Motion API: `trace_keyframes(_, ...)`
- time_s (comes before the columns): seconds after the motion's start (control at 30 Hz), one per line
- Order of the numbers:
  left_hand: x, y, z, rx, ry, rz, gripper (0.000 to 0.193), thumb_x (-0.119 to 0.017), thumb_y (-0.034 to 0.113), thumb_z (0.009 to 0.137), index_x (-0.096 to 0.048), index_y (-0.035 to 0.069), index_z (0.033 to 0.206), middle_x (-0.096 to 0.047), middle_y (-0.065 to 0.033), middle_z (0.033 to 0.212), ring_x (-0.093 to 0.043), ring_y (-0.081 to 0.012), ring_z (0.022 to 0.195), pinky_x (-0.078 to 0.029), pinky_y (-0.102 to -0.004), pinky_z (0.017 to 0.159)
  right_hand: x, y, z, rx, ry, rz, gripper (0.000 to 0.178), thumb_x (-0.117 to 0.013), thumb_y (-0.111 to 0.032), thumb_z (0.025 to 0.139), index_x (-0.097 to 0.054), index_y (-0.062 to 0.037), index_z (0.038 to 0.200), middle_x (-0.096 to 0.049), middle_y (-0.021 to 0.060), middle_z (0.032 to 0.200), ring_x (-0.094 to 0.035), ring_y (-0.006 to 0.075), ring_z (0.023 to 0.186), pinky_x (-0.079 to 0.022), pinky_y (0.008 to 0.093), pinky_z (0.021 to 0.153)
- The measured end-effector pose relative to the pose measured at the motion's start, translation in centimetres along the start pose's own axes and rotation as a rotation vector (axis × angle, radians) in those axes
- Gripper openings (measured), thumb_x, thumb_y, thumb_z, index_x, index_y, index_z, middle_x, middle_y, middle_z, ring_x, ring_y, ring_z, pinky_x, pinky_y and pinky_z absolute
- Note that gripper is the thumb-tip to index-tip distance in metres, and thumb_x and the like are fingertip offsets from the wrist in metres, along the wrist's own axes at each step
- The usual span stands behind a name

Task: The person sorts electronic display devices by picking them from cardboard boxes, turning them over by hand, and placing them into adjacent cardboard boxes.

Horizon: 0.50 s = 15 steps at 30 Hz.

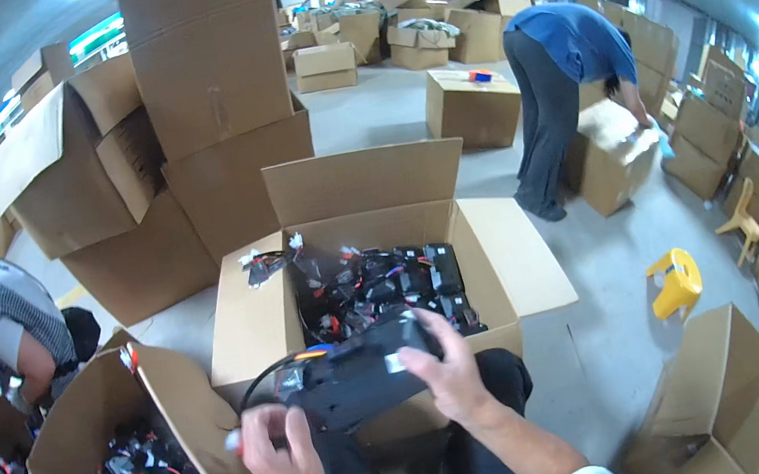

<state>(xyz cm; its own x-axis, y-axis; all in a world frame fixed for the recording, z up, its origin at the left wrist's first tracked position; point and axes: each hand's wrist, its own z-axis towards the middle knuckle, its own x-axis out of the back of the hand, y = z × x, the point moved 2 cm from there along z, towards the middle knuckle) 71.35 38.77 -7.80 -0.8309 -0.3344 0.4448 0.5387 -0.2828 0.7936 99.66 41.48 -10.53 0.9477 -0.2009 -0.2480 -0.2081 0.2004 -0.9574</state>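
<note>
A black, oblong plastic unit (351, 389) is held in front of the body, clamped in the right grip (455, 378), with the thumb pressed on its upper face. The left grip (282, 462) is curled just beside the unit's left end, near a thin black cable (253, 383); whether anything is pinched there cannot be told. Beyond both grips, small black wired modules (412, 277) are piled inside an open brown cardboard box (365, 182).
</note>
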Motion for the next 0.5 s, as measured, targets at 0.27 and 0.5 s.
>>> trace_keyframes(0.27, -12.1, 1.1, -4.6, 0.608, -0.228, -1.239, 0.054, -0.065, 0.047, 0.122, -0.065, 0.010, 0.162, -0.072, -0.0089, 0.157, -0.069, -0.0265, 0.147, -0.054, -0.0536, 0.126, 6.4, 2.8, -3.6, 0.050, 0.080, -0.038, 0.072, -0.081, -0.024, 0.111, -0.053, 0.0073, 0.169, -0.073, 0.0121, 0.144, -0.070, 0.0182, 0.127, -0.056, 0.0346, 0.115)
trace_keyframes(0.5, -20.5, 4.4, -3.1, 0.440, -0.174, -1.240, 0.071, -0.067, 0.062, 0.117, -0.060, 0.014, 0.169, -0.070, -0.0097, 0.164, -0.064, -0.0304, 0.153, -0.050, -0.0556, 0.132, 10.2, 4.1, -3.3, 0.055, 0.173, 0.385, 0.075, -0.085, -0.023, 0.112, -0.048, 0.0060, 0.170, -0.068, 0.0116, 0.149, -0.064, 0.0163, 0.137, -0.055, 0.0360, 0.118)
